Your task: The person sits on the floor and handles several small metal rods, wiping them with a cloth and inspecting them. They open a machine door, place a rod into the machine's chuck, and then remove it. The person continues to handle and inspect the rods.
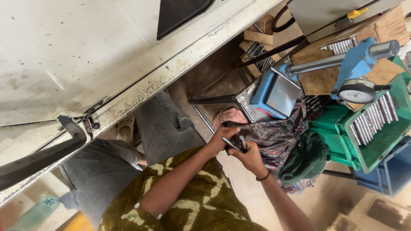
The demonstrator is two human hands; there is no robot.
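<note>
Head view, looking down over an olive tie-dye shirt and grey jeans of a seated person. Left hand (219,139) and right hand (250,157) meeting at mid-scene, just above the lap.

Both hands curled closed around a small dark metal part (235,138), with two slim steel pins (231,145) sticking out between the fingers. Exact share of the grip per hand hard to tell, since the fingers overlap. Held close to the body and over the knees, probably for steadiness and a clear look at the small pieces. Black wristband (262,176) on the right wrist.

Just beyond the hands, a dark patterned cloth (274,133) draped over a low stand, likely as a soft place for setting down parts. To the right of it, a dark green bundled cloth (306,157).

Far right, a green plastic crate (387,137) holding a neat row of grey steel rods (371,119), laid side by side, seemingly for easy picking within arm's reach. Above the crate, a round white-faced dial gauge (357,92) fixed on a blue metal stand (355,64), near a blue flat-topped block (276,95).

Left and far side filled by a large, scuffed white machine panel (64,51).
</note>
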